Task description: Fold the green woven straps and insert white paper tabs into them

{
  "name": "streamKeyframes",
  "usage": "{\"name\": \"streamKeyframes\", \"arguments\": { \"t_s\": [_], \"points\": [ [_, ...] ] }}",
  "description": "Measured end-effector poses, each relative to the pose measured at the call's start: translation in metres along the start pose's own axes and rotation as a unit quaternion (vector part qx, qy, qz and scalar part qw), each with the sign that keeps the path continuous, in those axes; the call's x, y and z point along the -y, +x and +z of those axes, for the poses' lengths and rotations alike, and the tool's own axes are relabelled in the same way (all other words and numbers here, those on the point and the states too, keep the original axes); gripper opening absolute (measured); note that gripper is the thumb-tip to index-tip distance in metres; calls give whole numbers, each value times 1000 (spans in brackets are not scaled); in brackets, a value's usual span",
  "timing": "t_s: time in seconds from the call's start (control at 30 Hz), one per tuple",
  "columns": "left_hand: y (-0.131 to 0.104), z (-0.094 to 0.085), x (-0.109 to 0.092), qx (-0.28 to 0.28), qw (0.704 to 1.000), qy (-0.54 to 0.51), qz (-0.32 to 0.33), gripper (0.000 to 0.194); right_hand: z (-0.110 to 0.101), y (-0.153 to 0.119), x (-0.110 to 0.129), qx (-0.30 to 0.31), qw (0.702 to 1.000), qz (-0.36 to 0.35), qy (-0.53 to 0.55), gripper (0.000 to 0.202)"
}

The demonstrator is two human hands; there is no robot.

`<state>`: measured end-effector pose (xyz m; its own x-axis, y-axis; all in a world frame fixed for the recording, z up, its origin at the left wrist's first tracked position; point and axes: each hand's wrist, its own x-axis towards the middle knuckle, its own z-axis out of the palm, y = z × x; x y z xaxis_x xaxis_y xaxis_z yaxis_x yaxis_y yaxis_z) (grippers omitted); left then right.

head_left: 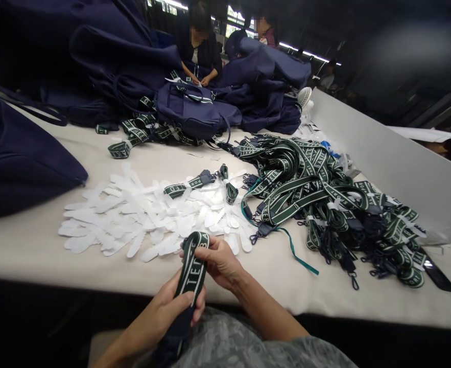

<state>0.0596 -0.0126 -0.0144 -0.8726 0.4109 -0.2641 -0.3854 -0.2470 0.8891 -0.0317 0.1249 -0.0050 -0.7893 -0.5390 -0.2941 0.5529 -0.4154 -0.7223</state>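
Observation:
A folded dark green webbing strap (194, 271) with white lettering and edge stripes is held upright over the table's front edge. My left hand (171, 306) wraps around its lower part, thumb across the front. Higher up, my right hand (219, 259) pinches the strap near its looped top. Dark blue material hangs at the strap's lower end, partly hidden by my left hand. Just beyond my hands lies a spread of white paper strips (133, 209). Two bundled straps, one flat (183, 189) and one upright (228, 185), rest on those strips.
A large heap of green straps (298, 174) with dark clips covers the right side. A teal ribbon (294, 250) trails from it. Navy bags (189, 110) are piled at the back, with navy fabric (22, 158) at left. A grey panel (394, 163) stands at right. A co-worker (202, 51) handles something behind.

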Motion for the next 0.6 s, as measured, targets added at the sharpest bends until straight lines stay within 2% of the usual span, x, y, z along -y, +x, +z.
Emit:
{"name": "streamKeyframes", "arguments": {
  "t_s": [0.07,0.13,0.2,0.3,0.37,0.4,0.47,0.6],
  "points": [
    [2,-1,8,2,1000,4,-12,32,-3,-5,-8,-21,1000,-17,1,41],
    [6,2,15,-59,998,12,-28,38,-6,-9,-15,-83,990,-102,-47,37],
    [12,6,20,-142,987,63,-29,39,-8,-12,-20,-140,956,-214,-147,32],
    [17,10,20,-220,959,178,6,34,-10,-13,-20,-165,879,-346,-284,21],
    [16,11,17,-252,940,230,23,34,-10,-11,-17,-172,844,-398,-316,16],
    [16,11,16,-265,934,238,29,34,-9,-9,-16,-179,837,-407,-318,16],
    [14,11,14,-269,937,218,36,35,-6,-4,-13,-190,856,-382,-293,19],
    [6,6,19,-239,965,105,28,39,-3,13,-10,-178,948,-218,-148,41]
  ]
}}
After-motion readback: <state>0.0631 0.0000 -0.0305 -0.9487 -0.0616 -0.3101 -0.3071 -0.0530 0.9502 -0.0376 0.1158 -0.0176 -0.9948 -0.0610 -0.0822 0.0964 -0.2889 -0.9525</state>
